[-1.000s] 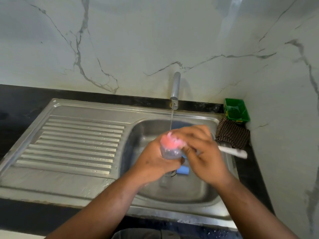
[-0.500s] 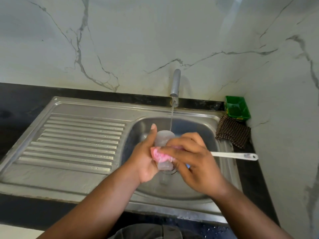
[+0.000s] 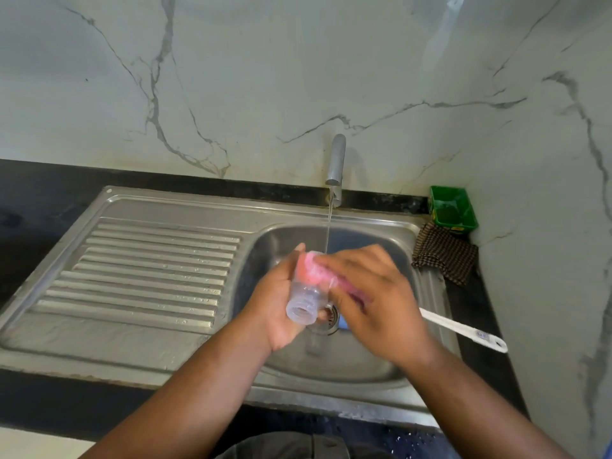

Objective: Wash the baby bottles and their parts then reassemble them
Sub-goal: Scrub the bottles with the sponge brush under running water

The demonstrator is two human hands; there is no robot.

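My left hand (image 3: 278,303) gripped the clear bottle (image 3: 304,299) over the middle of the basin (image 3: 265,246), fingers curled round its body. The bottle lay tilted, its open threaded neck pointing to 7 o'clock and its base to 1 o'clock. Whether any water sat inside it I could not tell. My right hand (image 3: 374,299) held the pink sponge (image 3: 318,270) pressed on the bottle's upper side. That hand was blurred, so the finer lie of its fingers was unclear. A thin stream (image 3: 328,226) fell from the tap (image 3: 335,164) at 12 o'clock onto the sponge's far end.

In the basin, below my hands, showed the drain (image 3: 331,321) and, just beside it, a small blue thing (image 3: 342,324). A white brush handle (image 3: 463,331) stuck out over the rim at 4 o'clock. A green tub (image 3: 453,210) stood in the corner at 2 o'clock, its contents too dark to make out, with a checked cloth (image 3: 443,253) just in front of it
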